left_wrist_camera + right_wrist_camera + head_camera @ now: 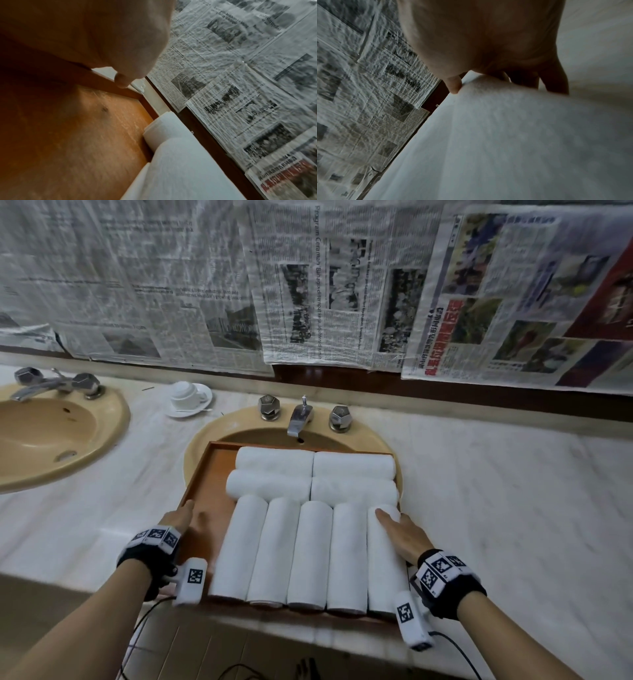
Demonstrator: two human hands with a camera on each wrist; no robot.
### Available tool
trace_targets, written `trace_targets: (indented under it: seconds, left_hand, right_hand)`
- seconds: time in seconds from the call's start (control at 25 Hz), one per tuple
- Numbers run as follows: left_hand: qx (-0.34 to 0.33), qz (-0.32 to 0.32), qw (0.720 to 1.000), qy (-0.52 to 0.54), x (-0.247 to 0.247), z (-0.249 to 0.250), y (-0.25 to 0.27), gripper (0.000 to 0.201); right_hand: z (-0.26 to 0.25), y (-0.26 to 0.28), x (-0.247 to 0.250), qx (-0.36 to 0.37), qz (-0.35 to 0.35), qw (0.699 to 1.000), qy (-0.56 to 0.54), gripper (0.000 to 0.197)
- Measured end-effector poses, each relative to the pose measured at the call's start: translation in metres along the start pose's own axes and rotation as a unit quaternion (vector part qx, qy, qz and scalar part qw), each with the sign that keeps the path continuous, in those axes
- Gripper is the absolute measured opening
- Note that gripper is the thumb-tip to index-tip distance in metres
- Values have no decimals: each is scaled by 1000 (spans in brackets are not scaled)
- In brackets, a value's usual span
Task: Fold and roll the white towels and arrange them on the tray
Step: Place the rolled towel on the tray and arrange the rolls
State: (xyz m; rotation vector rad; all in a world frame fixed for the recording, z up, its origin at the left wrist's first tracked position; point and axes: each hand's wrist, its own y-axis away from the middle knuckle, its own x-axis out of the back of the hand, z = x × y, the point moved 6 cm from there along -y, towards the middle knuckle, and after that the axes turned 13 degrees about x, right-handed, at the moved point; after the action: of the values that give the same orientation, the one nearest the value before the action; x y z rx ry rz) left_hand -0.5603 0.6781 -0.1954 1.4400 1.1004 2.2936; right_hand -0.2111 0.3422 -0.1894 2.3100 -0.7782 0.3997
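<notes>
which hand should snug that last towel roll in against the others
Right. The right hand already lies flat on the rightmost towel roll; the left hand rests at the tray's left edge.

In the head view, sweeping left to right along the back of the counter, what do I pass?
Left sink's tap → upturned cup on its saucer → tap of the sink under the tray → bare marble counter.

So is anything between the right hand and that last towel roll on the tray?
No, nothing visible. The right hand lies straight on top of the rightmost towel roll, which already sits on the wooden tray beside the other rolls. The left hand rests at the tray's left rim, touching no towel.
</notes>
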Motion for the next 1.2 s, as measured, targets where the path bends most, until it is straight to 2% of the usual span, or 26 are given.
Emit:
trace_targets:
  seconds: [0.16, 0.28, 0.36, 0.48, 0.56, 0.68, 0.8, 0.88, 0.96, 1.08, 1.2]
  left_hand:
    - [1, -5, 1000, 24, -41, -8, 38, 67]
    - [-4, 2, 999, 51, -78, 8, 84, 69]
    - [-34, 10, 998, 57, -112, 27, 117, 68]
    - [-50, 20, 996, 69, -176, 51, 168, 66]
    - [-53, 1, 997, 63, -225, 63, 204, 70]
    - [-69, -32, 995, 62, -299, 86, 255, 72]
    - [-93, -42, 994, 36, -354, 108, 296, 66]
    - [-94, -48, 994, 28, -377, 116, 313, 67]
    - [-94, -44, 995, 13, -393, 120, 319, 70]
    - [-89, -29, 996, 10, -402, 122, 328, 66]
    - [-86, -4, 996, -19, -403, 124, 334, 63]
  right_hand:
    - [32, 9, 45, 13, -8, 1000, 3, 82]
    - [66, 21, 95, 13, -17, 1000, -7, 105]
    - [89, 29, 138, 19, -11, 1000, -14, 120]
    - [132, 38, 214, 22, -8, 1000, -11, 126]
    - [157, 47, 267, 23, 10, 1000, -16, 120]
    - [197, 63, 343, 9, 46, 998, -36, 100]
    - [240, 74, 395, -25, 77, 995, -51, 110]
    - [263, 80, 415, -45, 90, 993, -66, 110]
    - [277, 82, 428, -51, 98, 991, -74, 97]
    - [283, 76, 437, -46, 105, 990, -84, 97]
    - [283, 69, 438, -40, 109, 990, -85, 87]
